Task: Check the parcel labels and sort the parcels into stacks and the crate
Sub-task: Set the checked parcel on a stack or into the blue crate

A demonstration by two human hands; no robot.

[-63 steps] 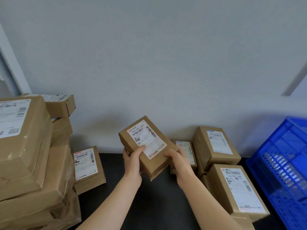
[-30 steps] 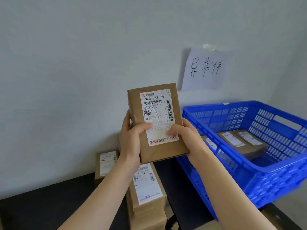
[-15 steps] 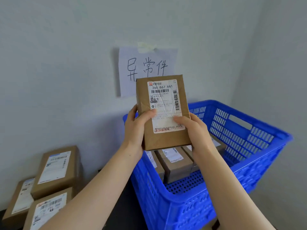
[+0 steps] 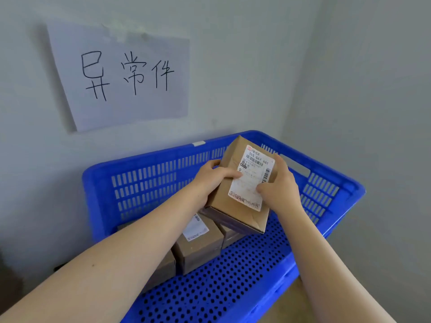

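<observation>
I hold a brown cardboard parcel (image 4: 229, 201) with a white label facing up, inside the blue plastic crate (image 4: 149, 180). My left hand (image 4: 214, 178) grips its left side, thumb on the label. My right hand (image 4: 278, 190) grips its right side, thumb also on the label. The parcel is tilted and sits just above or on other parcels in the crate; contact is hidden. A labelled parcel (image 4: 198, 241) lies in the crate under my left forearm, with others partly hidden beside it.
A paper sign (image 4: 126, 75) with handwritten characters is taped to the grey wall above the crate. The crate stands in a corner, with a wall close on its right. The crate's perforated floor (image 4: 233, 276) is bare at the front.
The parcel was held upright in front of the sign with its label toward me. It has come down and forward into the crate, tilted flatter. The view has turned further right.
</observation>
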